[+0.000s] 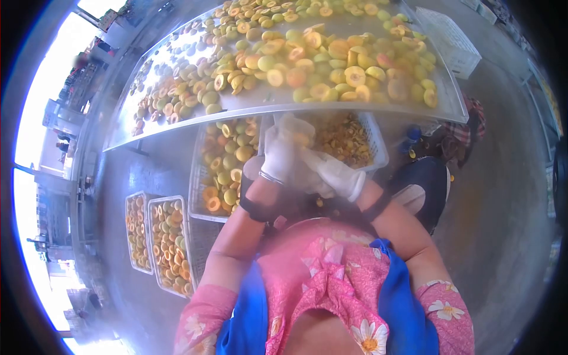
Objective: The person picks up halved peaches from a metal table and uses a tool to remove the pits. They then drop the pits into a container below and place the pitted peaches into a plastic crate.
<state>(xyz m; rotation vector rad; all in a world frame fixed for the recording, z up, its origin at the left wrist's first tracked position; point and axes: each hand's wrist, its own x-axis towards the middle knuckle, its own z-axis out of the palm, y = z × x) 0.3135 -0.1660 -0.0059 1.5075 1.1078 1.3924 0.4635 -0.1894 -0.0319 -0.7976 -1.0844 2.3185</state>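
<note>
My left hand (278, 155) and my right hand (336, 173), both in white gloves, are pressed together in front of my chest. They hover over two white crates: one of halved peaches (228, 165) and one of small yellow-brown pieces (349, 139). Motion blur hides whether anything is held between the fingers. Just beyond the hands lies a long metal table (248, 106) covered with several yellow and orange peach halves.
Two more crates of peach halves (168, 242) stand on the floor at the left. An empty white crate (452, 41) sits past the table's far right end. Another person (467, 127) crouches at the right. Grey concrete floor (503, 207) lies to the right.
</note>
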